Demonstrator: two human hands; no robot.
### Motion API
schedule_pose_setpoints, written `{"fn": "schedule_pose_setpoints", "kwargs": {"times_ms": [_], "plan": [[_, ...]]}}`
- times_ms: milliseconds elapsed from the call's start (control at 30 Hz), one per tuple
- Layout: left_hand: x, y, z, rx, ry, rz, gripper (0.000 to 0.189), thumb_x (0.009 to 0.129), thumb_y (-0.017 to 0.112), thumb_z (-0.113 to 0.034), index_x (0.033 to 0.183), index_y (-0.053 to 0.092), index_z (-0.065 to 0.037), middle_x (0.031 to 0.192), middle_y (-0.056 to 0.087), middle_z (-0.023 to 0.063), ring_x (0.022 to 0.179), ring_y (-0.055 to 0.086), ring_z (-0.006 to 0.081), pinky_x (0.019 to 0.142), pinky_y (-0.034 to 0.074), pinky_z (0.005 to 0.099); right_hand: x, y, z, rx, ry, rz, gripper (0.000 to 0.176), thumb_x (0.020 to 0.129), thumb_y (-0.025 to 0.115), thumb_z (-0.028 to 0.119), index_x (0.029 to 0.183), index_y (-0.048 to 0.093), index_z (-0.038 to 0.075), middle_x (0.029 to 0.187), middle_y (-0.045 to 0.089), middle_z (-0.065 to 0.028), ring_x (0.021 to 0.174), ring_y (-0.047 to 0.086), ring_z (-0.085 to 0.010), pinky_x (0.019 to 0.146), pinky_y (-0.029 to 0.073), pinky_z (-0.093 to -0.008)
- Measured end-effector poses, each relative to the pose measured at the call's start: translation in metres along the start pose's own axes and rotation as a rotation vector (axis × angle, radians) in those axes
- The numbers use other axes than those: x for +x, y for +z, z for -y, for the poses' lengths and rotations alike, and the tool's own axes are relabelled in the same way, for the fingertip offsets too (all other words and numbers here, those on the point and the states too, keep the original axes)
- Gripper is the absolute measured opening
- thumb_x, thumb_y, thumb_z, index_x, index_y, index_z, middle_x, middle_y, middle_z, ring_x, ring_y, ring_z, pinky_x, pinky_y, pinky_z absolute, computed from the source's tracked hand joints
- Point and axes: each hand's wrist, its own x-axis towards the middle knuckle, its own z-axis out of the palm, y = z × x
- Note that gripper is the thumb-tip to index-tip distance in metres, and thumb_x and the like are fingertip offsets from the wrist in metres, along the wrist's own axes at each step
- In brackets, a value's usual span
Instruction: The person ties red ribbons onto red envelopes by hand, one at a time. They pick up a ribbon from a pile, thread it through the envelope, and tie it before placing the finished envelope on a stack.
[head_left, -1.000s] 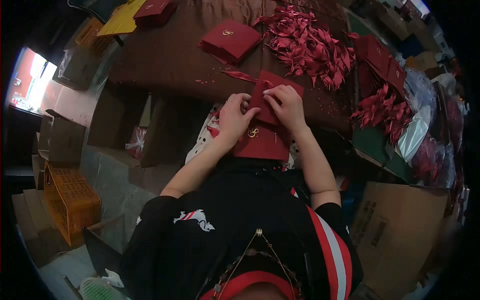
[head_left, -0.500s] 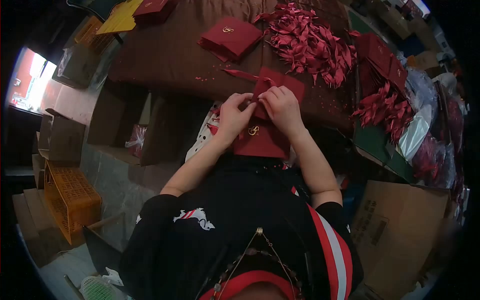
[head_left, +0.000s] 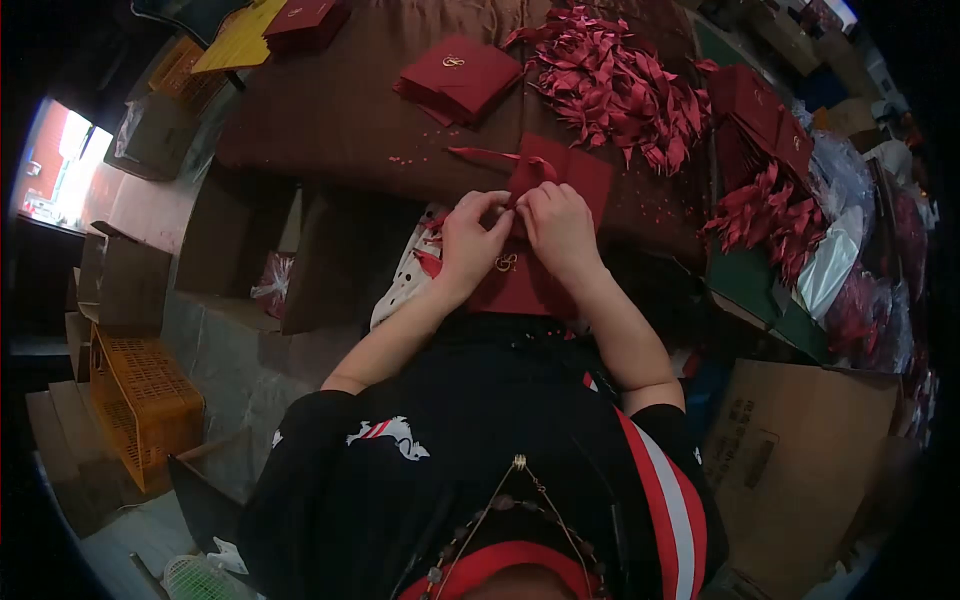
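A dark red card folder with a gold emblem (head_left: 535,285) lies against my lap and the table edge, with its upper red panel (head_left: 588,180) resting on the brown cloth. Across that upper panel runs a red ribbon (head_left: 541,170), one tail stretching to the left. My left hand (head_left: 472,240) is closed in a pinch at the ribbon near the panel's left edge. Just beside it, my right hand (head_left: 560,228) pinches the ribbon too, fingertips almost touching those of the left. The exact spot gripped is partly hidden behind my fingers.
On the brown tablecloth (head_left: 330,120) are a stack of red folders (head_left: 460,75) and a heap of red ribbons (head_left: 620,85). More folders (head_left: 760,115) and ribbons (head_left: 770,215) are at the right. Cardboard boxes (head_left: 800,460) and an orange crate (head_left: 150,400) stand around.
My right hand has shifted slightly left and down, its fingertips now closer to the left hand's. The left hand has barely moved, and the folder remains in about the same place.
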Motion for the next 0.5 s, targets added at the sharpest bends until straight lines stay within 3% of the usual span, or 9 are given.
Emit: {"fn": "schedule_pose_setpoints", "kwargs": {"times_ms": [167,267,333,500], "plan": [[-0.001,0.002,-0.007,0.118,0.064,-0.031,0.026,0.085,0.072,-0.003,0.112,0.071,-0.002,0.099,0.068,0.0108,0.083,0.067,0.0206,0.075,0.054,0.0313,-0.001,0.006,0.004,-0.067,-0.024,-0.03,0.008,0.089,0.066,0.013,0.089,0.065,0.004,0.09,0.062,-0.0114,0.087,0.061,-0.03,0.08,0.051,-0.0419],[0.0,0.0,-0.009,0.105,0.111,-0.024,0.029,0.085,0.071,-0.002,0.115,0.07,-0.002,0.1,0.067,0.0122,0.085,0.069,0.0239,0.076,0.055,0.0324,0.001,0.008,0.0,-0.016,-0.065,-0.112,0.008,0.088,0.068,0.011,0.088,0.064,0.004,0.089,0.062,-0.0111,0.085,0.06,-0.0307,0.079,0.051,-0.0416],[0.001,0.0,-0.006,0.102,0.17,-0.026,0.031,0.086,0.07,-0.001,0.116,0.069,-0.002,0.099,0.067,0.0116,0.087,0.069,0.0237,0.077,0.055,0.0336,0.002,0.009,-0.006,0.181,-0.02,-0.105,0.008,0.086,0.07,0.009,0.09,0.065,0.004,0.089,0.062,-0.0111,0.085,0.059,-0.0316,0.078,0.05,-0.0417],[0.0,-0.003,-0.023,0.191,0.197,-0.023,0.03,0.086,0.07,-0.001,0.116,0.069,-0.002,0.099,0.066,0.0125,0.087,0.069,0.0254,0.077,0.056,0.0349,0.004,0.001,0.002,0.197,0.031,-0.121,0.01,0.086,0.07,0.008,0.094,0.065,0.005,0.091,0.062,-0.0115,0.086,0.059,-0.0327,0.078,0.05,-0.0424]]}}
